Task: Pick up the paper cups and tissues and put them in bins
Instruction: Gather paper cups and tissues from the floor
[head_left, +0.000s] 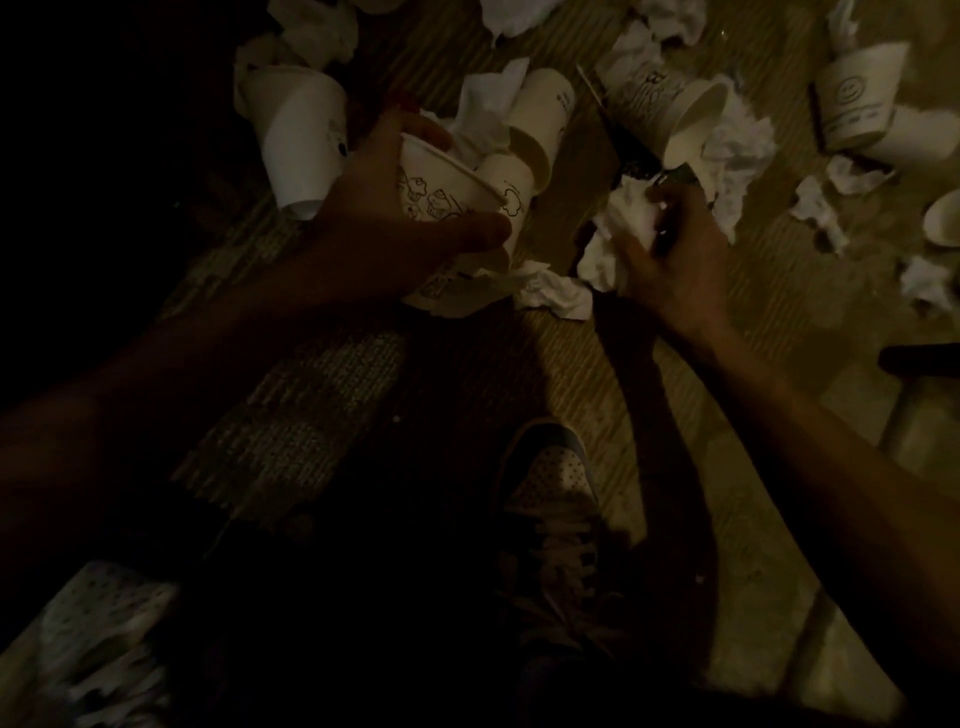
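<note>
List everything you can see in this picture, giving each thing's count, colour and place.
White paper cups: at least eight, white or cream, scattered across the floor.
Cupcake-print paper cup: one, white with dark drawings, in the left hand.
Crumpled paper tissues: many, white, strewn among the cups.
Tissue wad: one, white, in the right hand.
Woven floor mat: one, brownish, beneath the litter.
Dotted lace-up shoes: two, pale, bottom centre and bottom left.
Left hand: holds the cupcake-print cup.
Right hand: grips the tissue wad.
</note>
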